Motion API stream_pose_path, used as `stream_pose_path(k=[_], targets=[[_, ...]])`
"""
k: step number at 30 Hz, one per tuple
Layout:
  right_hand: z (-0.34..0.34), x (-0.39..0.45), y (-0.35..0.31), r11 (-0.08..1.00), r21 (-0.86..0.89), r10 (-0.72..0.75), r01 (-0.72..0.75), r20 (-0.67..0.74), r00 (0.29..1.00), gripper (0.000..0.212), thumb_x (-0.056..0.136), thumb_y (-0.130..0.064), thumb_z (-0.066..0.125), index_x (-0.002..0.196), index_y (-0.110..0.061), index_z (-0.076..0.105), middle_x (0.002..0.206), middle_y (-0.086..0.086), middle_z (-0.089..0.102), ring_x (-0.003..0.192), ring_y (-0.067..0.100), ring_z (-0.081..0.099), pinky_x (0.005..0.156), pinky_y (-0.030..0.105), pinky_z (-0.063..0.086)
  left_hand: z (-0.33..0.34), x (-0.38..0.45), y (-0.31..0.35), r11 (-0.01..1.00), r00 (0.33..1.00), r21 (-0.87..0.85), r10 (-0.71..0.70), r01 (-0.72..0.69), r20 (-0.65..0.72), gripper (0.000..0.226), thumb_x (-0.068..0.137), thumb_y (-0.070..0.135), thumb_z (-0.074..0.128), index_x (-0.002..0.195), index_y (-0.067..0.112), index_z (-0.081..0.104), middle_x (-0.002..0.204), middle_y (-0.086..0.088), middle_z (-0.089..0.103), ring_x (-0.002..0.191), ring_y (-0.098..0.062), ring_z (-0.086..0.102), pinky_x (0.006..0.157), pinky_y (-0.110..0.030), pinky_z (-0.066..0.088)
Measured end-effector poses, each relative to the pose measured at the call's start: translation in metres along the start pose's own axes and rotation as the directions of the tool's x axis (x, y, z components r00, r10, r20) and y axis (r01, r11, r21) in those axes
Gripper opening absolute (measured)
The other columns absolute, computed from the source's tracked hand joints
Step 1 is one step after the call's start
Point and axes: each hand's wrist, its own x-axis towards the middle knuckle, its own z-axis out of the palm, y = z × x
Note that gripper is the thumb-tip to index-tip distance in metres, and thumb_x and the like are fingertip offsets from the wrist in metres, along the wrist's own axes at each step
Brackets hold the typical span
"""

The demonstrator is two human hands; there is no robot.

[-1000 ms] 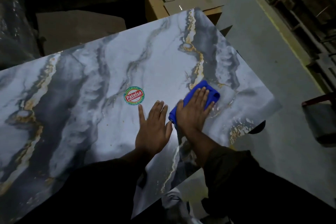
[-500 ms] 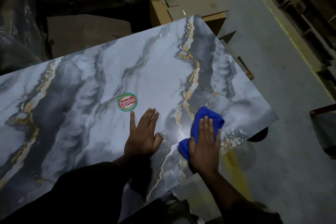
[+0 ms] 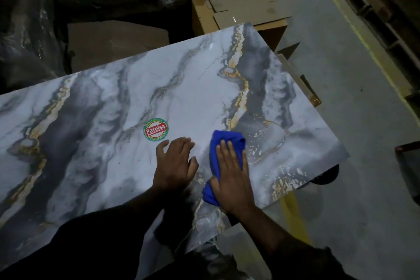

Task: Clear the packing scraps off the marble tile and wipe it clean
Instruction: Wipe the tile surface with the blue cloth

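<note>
A large marble tile (image 3: 186,88) with grey and gold veins fills the middle of the head view. A round red and green Patelsa sticker (image 3: 156,130) sits on it. My right hand (image 3: 234,175) lies flat with straight fingers on a blue cloth (image 3: 225,141), pressing it onto the tile near the right front edge. My left hand (image 3: 176,161) rests flat on the bare tile just left of the cloth, fingers spread, below the sticker. No packing scraps show on the tile's surface.
Brown cardboard boxes (image 3: 241,11) with loose flaps stand behind the tile's far corner. A flat cardboard sheet (image 3: 113,41) and dark wrapped bundles (image 3: 106,0) lie at the back left. Grey concrete floor (image 3: 354,120) with a yellow line runs along the right.
My right hand swept the blue cloth toward the front edge, then back left closer to my left hand. My left hand stayed flat below the sticker.
</note>
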Motion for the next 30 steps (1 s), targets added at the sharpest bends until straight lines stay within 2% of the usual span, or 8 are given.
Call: stream_pose_path(k=[2,5,9,12,18,21,26,30], targets=[[-0.003,-0.002,0.019,0.991,0.004,0.131,-0.131,-0.036,0.991,0.085,0.086,-0.044,0.034,0.161,-0.007,0.016,0.169,0.009,0.008,0.157,0.025,0.003,0.123,0.057,0.016,-0.001,0.019,0.001,0.999,0.997,-0.012,-0.048,0.049,0.059,0.03,0.087,0.028,0.058,0.113,0.013,0.066,0.116,0.001,0.063,0.112,-0.025,0.062,0.094,-0.046,0.038],[-0.01,0.035,0.031,0.945,-0.055,0.318,-0.322,-0.068,0.946,0.083,0.092,-0.05,0.024,0.161,-0.005,0.013,0.169,0.012,0.008,0.157,0.027,0.001,0.125,0.056,0.008,0.003,0.038,-0.003,0.982,0.976,-0.036,-0.18,0.185,0.126,0.044,0.086,0.027,0.061,0.127,0.012,0.062,0.139,-0.006,0.057,0.124,-0.027,0.054,0.098,-0.046,0.039],[-0.019,0.111,0.02,0.918,-0.033,0.393,-0.395,-0.064,0.917,0.087,0.097,-0.057,0.031,0.16,-0.002,0.007,0.169,0.016,0.005,0.157,0.029,-0.001,0.123,0.059,0.006,0.012,0.054,-0.006,0.952,0.945,-0.061,-0.287,0.299,0.154,0.055,0.088,0.025,0.064,0.141,0.011,0.056,0.153,-0.008,0.048,0.128,-0.031,0.05,0.105,-0.046,0.038],[-0.021,0.151,-0.001,0.95,-0.062,0.305,-0.307,-0.035,0.952,0.088,0.098,-0.06,0.026,0.16,-0.003,0.0,0.169,0.016,-0.002,0.156,0.029,-0.006,0.123,0.059,0.003,0.017,0.065,-0.008,0.951,0.942,-0.008,-0.306,0.309,0.137,0.049,0.092,0.027,0.061,0.139,0.012,0.057,0.146,-0.006,0.056,0.121,-0.029,0.053,0.099,-0.046,0.045],[-0.012,0.105,0.007,0.983,0.006,-0.182,0.182,-0.024,0.983,0.082,0.096,-0.047,0.038,0.162,-0.009,0.009,0.17,0.006,0.0,0.157,0.021,-0.005,0.123,0.057,0.011,0.02,0.096,-0.03,0.972,0.975,0.097,-0.218,0.212,0.051,0.017,0.093,0.023,0.054,0.106,0.018,0.064,0.105,-0.002,0.062,0.092,-0.029,0.055,0.076,-0.044,0.041],[-0.008,0.081,0.033,1.0,-0.01,-0.014,0.013,-0.091,0.996,0.082,0.094,-0.049,0.037,0.162,-0.01,0.012,0.17,0.007,0.005,0.157,0.022,0.0,0.124,0.057,0.012,0.022,0.12,-0.051,0.977,0.977,0.098,-0.197,0.189,0.076,0.025,0.09,0.031,0.055,0.107,0.016,0.064,0.106,-0.004,0.061,0.097,-0.031,0.057,0.079,-0.044,0.041],[-0.016,0.139,0.019,0.959,-0.051,0.274,-0.28,-0.108,0.956,0.084,0.097,-0.052,0.032,0.161,-0.004,0.007,0.169,0.013,0.005,0.157,0.027,-0.001,0.124,0.057,0.005,0.029,0.13,-0.072,0.97,0.973,0.103,-0.226,0.219,0.052,0.05,0.089,0.036,0.063,0.132,0.01,0.061,0.14,-0.011,0.057,0.127,-0.032,0.053,0.103,-0.047,0.037],[-0.019,0.205,0.0,0.942,-0.048,0.325,-0.332,-0.106,0.94,0.088,0.095,-0.056,0.03,0.16,-0.001,0.007,0.169,0.017,0.004,0.157,0.029,-0.001,0.124,0.058,0.002,0.041,0.126,-0.076,0.976,0.979,0.084,-0.197,0.2,-0.044,0.048,0.091,0.03,0.057,0.134,0.007,0.061,0.143,-0.013,0.057,0.131,-0.031,0.054,0.107,-0.048,0.036]])
